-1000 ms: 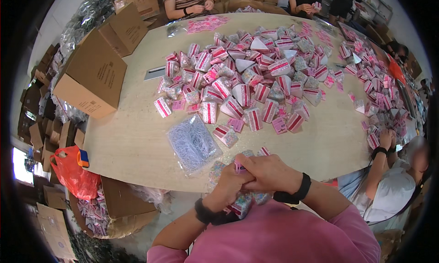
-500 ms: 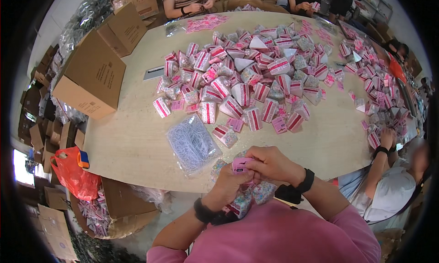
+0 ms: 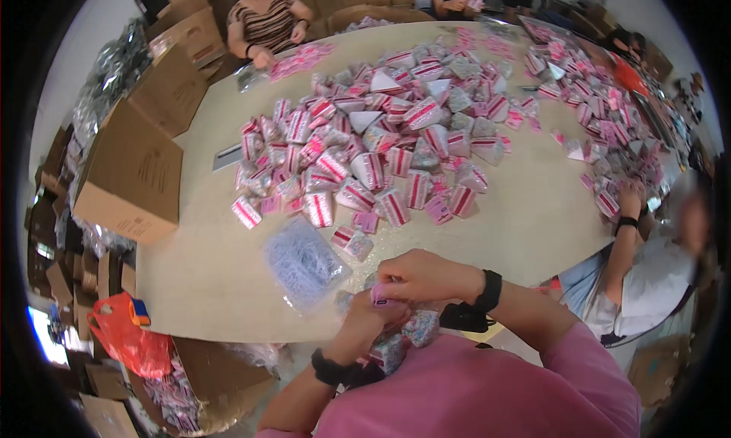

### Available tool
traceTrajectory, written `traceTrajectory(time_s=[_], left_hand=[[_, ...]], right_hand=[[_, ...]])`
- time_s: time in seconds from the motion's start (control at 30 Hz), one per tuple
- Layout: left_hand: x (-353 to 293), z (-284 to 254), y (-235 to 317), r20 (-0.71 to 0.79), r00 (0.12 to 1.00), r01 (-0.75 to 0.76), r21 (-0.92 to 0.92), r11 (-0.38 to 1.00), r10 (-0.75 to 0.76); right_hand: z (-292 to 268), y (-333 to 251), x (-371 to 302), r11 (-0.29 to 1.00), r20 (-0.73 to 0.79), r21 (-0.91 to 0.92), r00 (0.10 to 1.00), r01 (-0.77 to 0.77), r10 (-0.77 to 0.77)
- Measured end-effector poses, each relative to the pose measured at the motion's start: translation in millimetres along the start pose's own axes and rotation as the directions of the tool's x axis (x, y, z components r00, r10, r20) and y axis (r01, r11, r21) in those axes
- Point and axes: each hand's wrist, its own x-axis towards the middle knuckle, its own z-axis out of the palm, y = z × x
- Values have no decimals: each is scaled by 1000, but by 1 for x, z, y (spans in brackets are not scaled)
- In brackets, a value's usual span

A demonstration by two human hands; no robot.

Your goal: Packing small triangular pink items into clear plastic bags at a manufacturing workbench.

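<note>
My left hand (image 3: 364,316) is closed round a small pink card tag (image 3: 384,296) at the table's near edge. My right hand (image 3: 426,277) meets it there, its bent fingers pinched at the tag's upper edge; the fingertips are partly hidden. Just below my hands, close to my body, hang clear packets of multicoloured bits (image 3: 421,328), partly covered by my left wrist. Ahead and to the left lies a clear bag of white string loops (image 3: 303,264). Beside that bag sits a single cake-slice-shaped packet (image 3: 352,242) with a pink band.
A large heap of similar wedge packets (image 3: 365,168) covers the table's middle, with another pile (image 3: 609,126) at right. Cardboard boxes (image 3: 129,175) stand at left. A red plastic bag (image 3: 131,335) hangs over a carton. Co-workers sit at the far side and at right (image 3: 647,263).
My view has shifted, so the table's contents sit further left. Both hands stay together at the tag, which has tilted and shows less. The far co-worker's hands have parted, one reaching to the table.
</note>
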Motion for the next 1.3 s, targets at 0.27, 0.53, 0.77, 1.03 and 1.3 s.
traceTrajectory(time_s=[0.27, 0.53, 0.77, 1.03, 1.3], left_hand=[[0, -13, -6, 141, 990, -5, -24, 1000, 9], [3, -9, -1, 59, 998, 13, -288, 958, 4], [-1, -8, -6, 50, 999, -3, -305, 952, 19], [-9, -9, -13, 57, 997, -31, -304, 952, 50], [-17, 0, -11, 114, 981, -145, -85, 986, 154]], right_hand=[[8, 1, -12, 874, 87, 446, 981, -192, 171], [24, -23, -33, 915, -102, -391, 993, -101, 66], [29, -31, -36, 873, -90, -484, 996, -52, 9], [24, -36, -36, 951, -38, -309, 999, -15, 4], [23, -27, -30, 995, -145, 59, 986, -74, 82]])
